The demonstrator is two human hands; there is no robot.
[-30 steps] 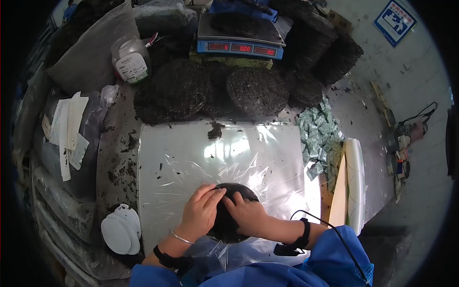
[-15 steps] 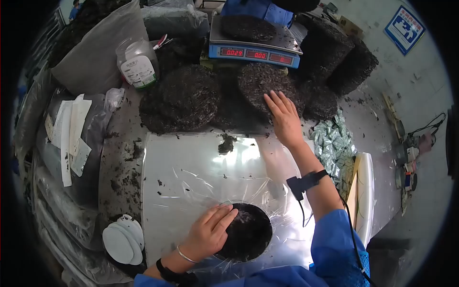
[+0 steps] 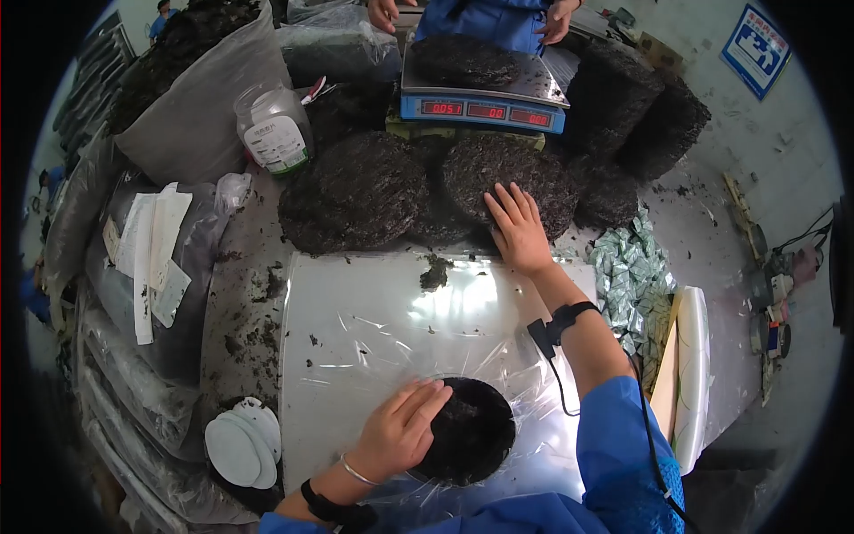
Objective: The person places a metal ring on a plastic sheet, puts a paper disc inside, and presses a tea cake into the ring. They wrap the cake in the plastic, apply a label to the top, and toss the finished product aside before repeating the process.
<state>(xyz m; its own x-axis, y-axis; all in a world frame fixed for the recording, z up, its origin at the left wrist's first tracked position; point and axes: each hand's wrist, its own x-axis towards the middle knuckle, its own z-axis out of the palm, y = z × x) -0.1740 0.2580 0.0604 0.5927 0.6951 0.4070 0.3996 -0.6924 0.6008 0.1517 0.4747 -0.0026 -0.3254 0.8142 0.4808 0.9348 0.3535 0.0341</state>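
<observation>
My left hand (image 3: 400, 433) rests over the left rim of a round pan (image 3: 471, 432) filled with dark, leafy material. Its fingers are pressed together; whatever lies under the fingertips is hidden. Clear plastic film (image 3: 374, 343) spreads out around the pan on a white board (image 3: 342, 294). Farther up, my right hand (image 3: 520, 233) lies on the front of a round, dark, compressed cake (image 3: 480, 169), fingers spread and holding nothing. A second dark cake (image 3: 356, 191) leans to its left.
A digital scale (image 3: 480, 111) at the back carries another dark disc (image 3: 467, 60). Green-wrapped packets (image 3: 627, 276) are heaped right of the board. A labelled plastic jar (image 3: 274, 133), white round papers (image 3: 240, 445) and paper strips (image 3: 156, 258) are on the left. Another person's hands (image 3: 556, 20) show beyond the scale.
The view has shifted slightly. My right hand has slid a little down the cake's front. The scale's red digits have changed, and the other person's hands have come into view.
</observation>
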